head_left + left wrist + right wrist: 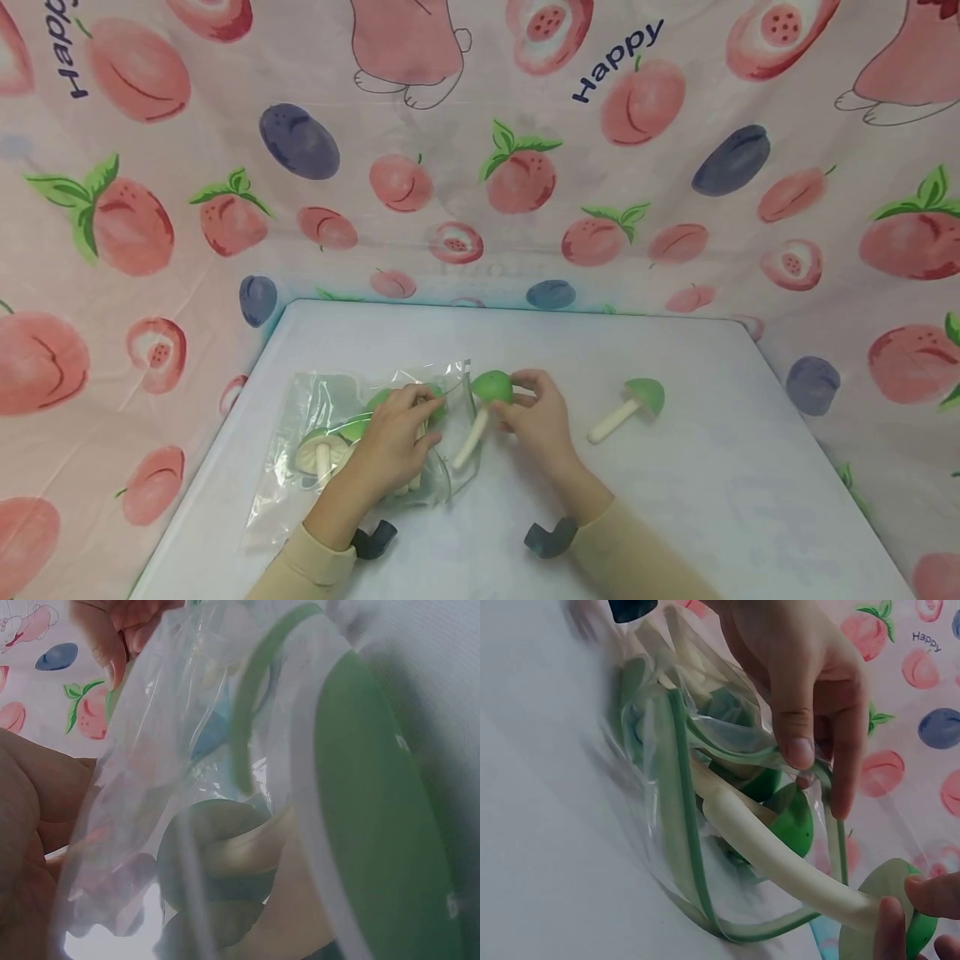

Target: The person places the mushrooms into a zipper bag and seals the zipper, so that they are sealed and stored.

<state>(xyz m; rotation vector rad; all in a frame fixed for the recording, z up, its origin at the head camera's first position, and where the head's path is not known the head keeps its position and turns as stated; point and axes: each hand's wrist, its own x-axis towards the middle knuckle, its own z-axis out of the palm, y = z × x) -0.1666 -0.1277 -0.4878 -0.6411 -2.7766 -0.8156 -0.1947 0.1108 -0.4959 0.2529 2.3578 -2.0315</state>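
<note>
A clear zip bag (279, 487) with several green-capped toy mushrooms (318, 451) inside lies at the left of the table. My left hand (393, 442) rests over it and pinches its rim near the mouth, which gapes around a green strip (682, 795) in the right wrist view. At the bag's right end my right hand (543, 421) pinches the green cap of another toy mushroom (491, 387) between thumb and fingers. Its pale stem points down-left, with the tip in the bag's mouth. The left wrist view is mostly filled by the bag's film (142, 795).
One more toy mushroom (645, 398) lies on the white table (720, 483) to the right, its stem toward the front left. A pink fruit-print cloth (465, 150) hangs behind and along both sides. Dark bands (550, 539) sit at the wrists.
</note>
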